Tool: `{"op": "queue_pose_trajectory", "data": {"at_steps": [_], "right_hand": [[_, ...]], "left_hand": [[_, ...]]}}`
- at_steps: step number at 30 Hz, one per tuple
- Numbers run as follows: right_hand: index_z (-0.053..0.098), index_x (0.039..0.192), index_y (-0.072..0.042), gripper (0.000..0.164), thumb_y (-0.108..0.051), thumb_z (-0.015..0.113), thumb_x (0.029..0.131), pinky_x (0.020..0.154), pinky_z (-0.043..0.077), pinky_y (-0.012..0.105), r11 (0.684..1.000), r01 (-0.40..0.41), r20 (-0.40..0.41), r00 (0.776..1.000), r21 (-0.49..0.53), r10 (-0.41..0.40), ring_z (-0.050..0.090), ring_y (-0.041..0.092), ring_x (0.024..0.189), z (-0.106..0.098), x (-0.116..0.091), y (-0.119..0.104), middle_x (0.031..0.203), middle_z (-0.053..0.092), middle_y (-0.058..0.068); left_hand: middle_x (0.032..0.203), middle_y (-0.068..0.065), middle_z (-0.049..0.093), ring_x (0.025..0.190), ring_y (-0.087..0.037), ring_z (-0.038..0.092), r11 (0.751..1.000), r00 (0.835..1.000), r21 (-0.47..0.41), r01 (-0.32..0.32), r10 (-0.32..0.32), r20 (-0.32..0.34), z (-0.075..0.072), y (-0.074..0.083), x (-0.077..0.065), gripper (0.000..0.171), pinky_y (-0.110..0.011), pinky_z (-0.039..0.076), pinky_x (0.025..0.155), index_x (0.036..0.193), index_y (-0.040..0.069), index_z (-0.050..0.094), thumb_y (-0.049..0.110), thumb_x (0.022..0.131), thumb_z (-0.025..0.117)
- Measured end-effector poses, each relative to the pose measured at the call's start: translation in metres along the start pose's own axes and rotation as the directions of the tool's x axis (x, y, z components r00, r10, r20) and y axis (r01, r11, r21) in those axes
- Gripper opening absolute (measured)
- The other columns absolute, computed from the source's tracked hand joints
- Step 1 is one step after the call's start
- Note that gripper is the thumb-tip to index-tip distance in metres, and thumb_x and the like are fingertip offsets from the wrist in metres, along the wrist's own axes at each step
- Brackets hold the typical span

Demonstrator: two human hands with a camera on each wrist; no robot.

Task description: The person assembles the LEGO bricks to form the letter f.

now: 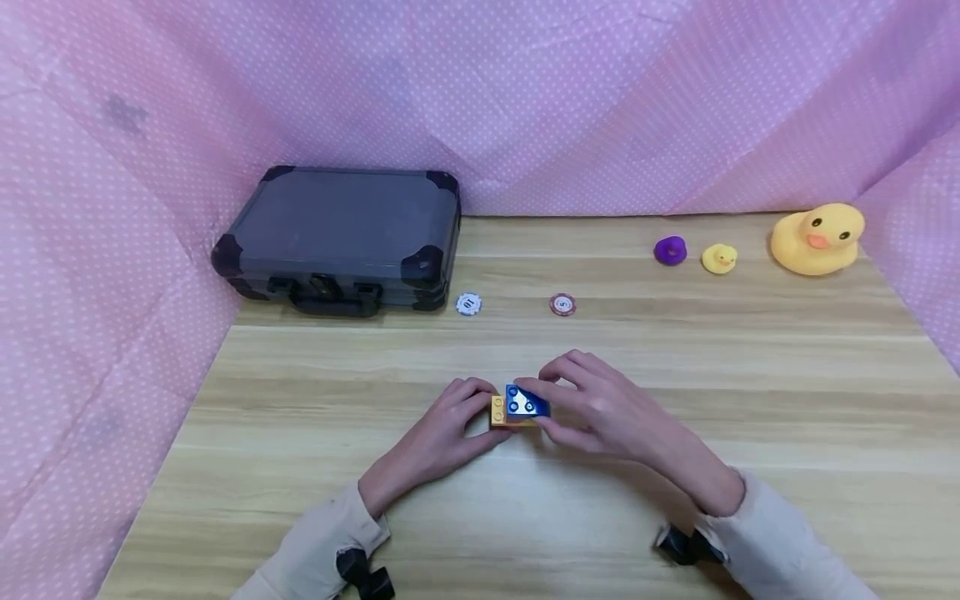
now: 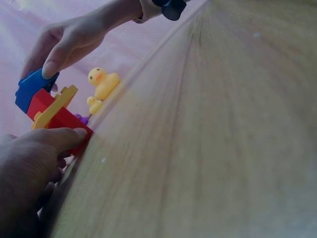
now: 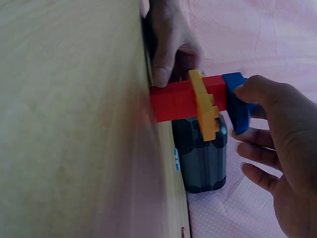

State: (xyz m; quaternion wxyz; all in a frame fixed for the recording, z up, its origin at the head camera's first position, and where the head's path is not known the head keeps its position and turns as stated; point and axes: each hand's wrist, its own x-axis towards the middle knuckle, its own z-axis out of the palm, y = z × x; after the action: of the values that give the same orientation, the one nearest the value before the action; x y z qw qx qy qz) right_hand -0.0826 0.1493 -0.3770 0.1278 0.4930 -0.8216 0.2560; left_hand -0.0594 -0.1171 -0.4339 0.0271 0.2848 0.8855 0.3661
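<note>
A stack of toy building bricks stands on the table. At its base are red bricks (image 3: pixel 173 101), then a thin yellow plate (image 3: pixel 203 106) that sticks out sideways. Above the plate sits another red brick (image 2: pixel 40 103), topped by a blue brick (image 1: pixel 525 402) with an angled side and studs. My left hand (image 1: pixel 442 425) grips the red base low down, its thumb along one side. From the right, my right hand (image 1: pixel 600 408) pinches the blue brick between thumb and fingers. Whether the blue brick is pressed fully down cannot be seen.
A grey case (image 1: pixel 345 221) lies at the back left. Near it are a white chip (image 1: pixel 468 304) and a dark red chip (image 1: pixel 562 305). At the back right stand a purple duck (image 1: pixel 671 251), a small yellow duck (image 1: pixel 719 259) and a big yellow duck (image 1: pixel 813 243).
</note>
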Motion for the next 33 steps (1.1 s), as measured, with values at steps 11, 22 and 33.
{"op": "queue_pose_trajectory", "data": {"at_steps": [11, 22, 33], "right_hand": [[0.061, 0.142, -0.008, 0.052, -0.041, 0.064, 0.101, 0.091, 0.053, 0.038, 0.998, -0.047, -0.011, 0.999, 0.031, 0.048, 0.058, 0.019, 0.111, 0.001, -0.005, -0.003, 0.123, 0.065, 0.004], [0.059, 0.141, -0.009, 0.059, -0.029, 0.081, 0.091, 0.098, 0.052, 0.043, 0.932, -0.279, 0.035, 0.96, 0.232, 0.279, 0.056, 0.016, 0.12, 0.004, -0.029, 0.002, 0.129, 0.063, 0.0], [0.064, 0.129, -0.018, 0.042, -0.021, 0.082, 0.091, 0.098, 0.052, 0.037, 0.874, -0.381, 0.095, 0.924, 0.301, 0.37, 0.053, 0.014, 0.118, 0.021, -0.034, 0.0, 0.128, 0.062, -0.006]], "left_hand": [[0.125, 0.001, 0.061, 0.113, -0.015, 0.052, 1.0, 1.0, -0.005, -0.01, 0.01, -0.002, 0.0, -0.002, 0.001, 0.035, -0.037, 0.051, 0.095, 0.119, 0.011, 0.073, 0.029, 0.09, 0.084], [0.125, 0.001, 0.062, 0.114, -0.016, 0.052, 1.0, 1.0, 0.006, 0.027, -0.027, 0.011, -0.004, 0.0, 0.002, 0.037, -0.039, 0.051, 0.096, 0.12, 0.011, 0.073, 0.03, 0.09, 0.084], [0.125, 0.004, 0.061, 0.113, -0.012, 0.051, 0.999, 0.999, -0.018, 0.047, -0.047, 0.025, -0.002, 0.001, 0.001, 0.036, -0.037, 0.051, 0.094, 0.12, 0.013, 0.073, 0.032, 0.091, 0.083]]}}
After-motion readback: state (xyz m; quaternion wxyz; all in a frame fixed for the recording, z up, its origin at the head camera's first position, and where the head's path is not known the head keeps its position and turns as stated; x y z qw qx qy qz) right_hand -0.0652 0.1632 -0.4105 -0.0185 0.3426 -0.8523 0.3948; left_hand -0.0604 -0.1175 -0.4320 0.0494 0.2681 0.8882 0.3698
